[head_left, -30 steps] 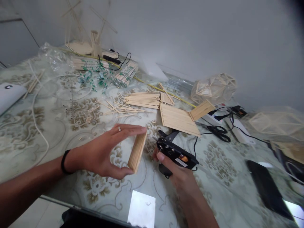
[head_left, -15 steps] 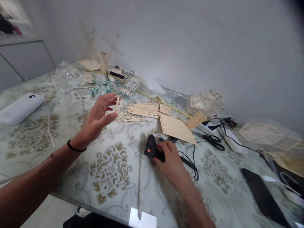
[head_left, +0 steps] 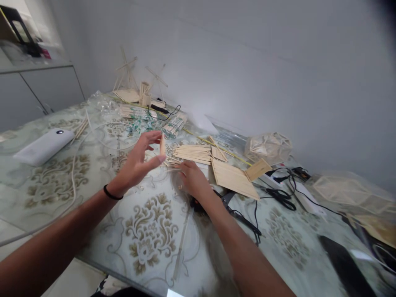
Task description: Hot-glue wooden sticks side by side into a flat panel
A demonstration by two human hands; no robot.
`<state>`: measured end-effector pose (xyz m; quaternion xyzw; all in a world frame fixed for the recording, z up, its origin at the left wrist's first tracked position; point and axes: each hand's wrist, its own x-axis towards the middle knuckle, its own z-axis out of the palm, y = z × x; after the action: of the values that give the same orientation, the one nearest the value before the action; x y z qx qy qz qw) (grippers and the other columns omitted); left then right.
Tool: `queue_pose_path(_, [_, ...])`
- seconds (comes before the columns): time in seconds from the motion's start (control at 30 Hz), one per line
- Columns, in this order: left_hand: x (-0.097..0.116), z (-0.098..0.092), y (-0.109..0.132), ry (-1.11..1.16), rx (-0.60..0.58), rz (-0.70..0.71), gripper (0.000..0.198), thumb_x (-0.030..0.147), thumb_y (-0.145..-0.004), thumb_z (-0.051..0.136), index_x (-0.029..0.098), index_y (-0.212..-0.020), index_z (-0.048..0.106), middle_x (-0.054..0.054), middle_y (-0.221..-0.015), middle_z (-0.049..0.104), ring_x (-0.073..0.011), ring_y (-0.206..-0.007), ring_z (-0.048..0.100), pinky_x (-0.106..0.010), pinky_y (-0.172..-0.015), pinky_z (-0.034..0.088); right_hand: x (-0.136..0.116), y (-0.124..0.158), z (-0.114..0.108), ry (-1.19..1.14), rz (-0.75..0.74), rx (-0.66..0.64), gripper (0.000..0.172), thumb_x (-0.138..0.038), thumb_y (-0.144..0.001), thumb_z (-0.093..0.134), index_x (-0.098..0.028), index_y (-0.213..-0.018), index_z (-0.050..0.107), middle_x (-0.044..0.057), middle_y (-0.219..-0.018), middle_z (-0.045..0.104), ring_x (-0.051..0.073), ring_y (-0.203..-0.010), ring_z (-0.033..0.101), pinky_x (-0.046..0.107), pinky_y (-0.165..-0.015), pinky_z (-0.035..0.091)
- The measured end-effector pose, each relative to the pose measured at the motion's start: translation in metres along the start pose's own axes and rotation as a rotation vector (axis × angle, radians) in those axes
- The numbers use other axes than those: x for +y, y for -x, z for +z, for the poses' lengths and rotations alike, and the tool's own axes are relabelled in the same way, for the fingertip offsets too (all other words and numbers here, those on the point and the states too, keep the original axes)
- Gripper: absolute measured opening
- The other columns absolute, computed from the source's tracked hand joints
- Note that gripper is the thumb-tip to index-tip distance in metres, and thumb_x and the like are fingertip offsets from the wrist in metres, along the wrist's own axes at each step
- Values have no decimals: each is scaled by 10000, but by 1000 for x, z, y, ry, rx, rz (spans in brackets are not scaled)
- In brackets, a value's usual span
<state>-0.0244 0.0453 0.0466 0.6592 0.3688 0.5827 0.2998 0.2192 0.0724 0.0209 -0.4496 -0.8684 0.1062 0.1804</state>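
My left hand point(head_left: 139, 159) is raised over the table, with a small narrow wooden piece point(head_left: 162, 145) pinched upright between thumb and fingertips. Low over the tabletop, my right hand point(head_left: 192, 175) has its bent fingers drawn together at the loose wooden sticks point(head_left: 169, 163); what lies between the fingertips is hidden. A larger bundle of sticks point(head_left: 193, 153) lies just beyond that hand. Partly covered by my right forearm is a black glue gun point(head_left: 196, 205), its clear glue stick point(head_left: 182, 243) pointing towards me. A flat wooden panel point(head_left: 233, 178) lies to the right.
Scissors point(head_left: 228, 198) and black cables point(head_left: 280, 198) lie right of my forearm. A white device point(head_left: 45, 146) and its cable point(head_left: 73, 177) are at left. Behind stand stick models point(head_left: 126, 93) and packaged sticks point(head_left: 175, 125). A dark phone-like slab point(head_left: 346, 264) lies at lower right.
My right hand has let go of the glue gun, now lying on the table, and moved forward and left to the loose sticks. My left hand still holds its wooden piece.
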Motion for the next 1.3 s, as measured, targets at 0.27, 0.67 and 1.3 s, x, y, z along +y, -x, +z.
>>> queue_pose_path(0.27, [21,8,12,-286,-154,128,710,408,-905,800,249,-1529,502,-158,-1562,602,-377,-1453,588,-546,-1189,499,-1,-12,15,-62,21,-35,335,-378,-1086,713,-223,-1383,697,119,-1449,696,280,-1200,732,499,-1012,646])
queue_pose_path(0.67, [34,29,31,-327,-401,267,921,263,-848,801,299,-1656,361,-166,-1614,554,-392,-1505,528,-612,-1292,397,-22,85,-45,-805,308,263,415,-338,-999,728,-293,-1403,644,-6,-923,710,173,-755,707,317,-697,641])
queue_pose_path(1.3, [41,50,49,-389,-549,281,956,282,-844,817,265,-1668,333,-194,-1585,580,-388,-1448,562,-606,-1216,464,-35,133,-37,-1136,367,372,549,-251,-901,902,-399,-1396,718,3,-1128,732,170,-956,768,308,-864,700])
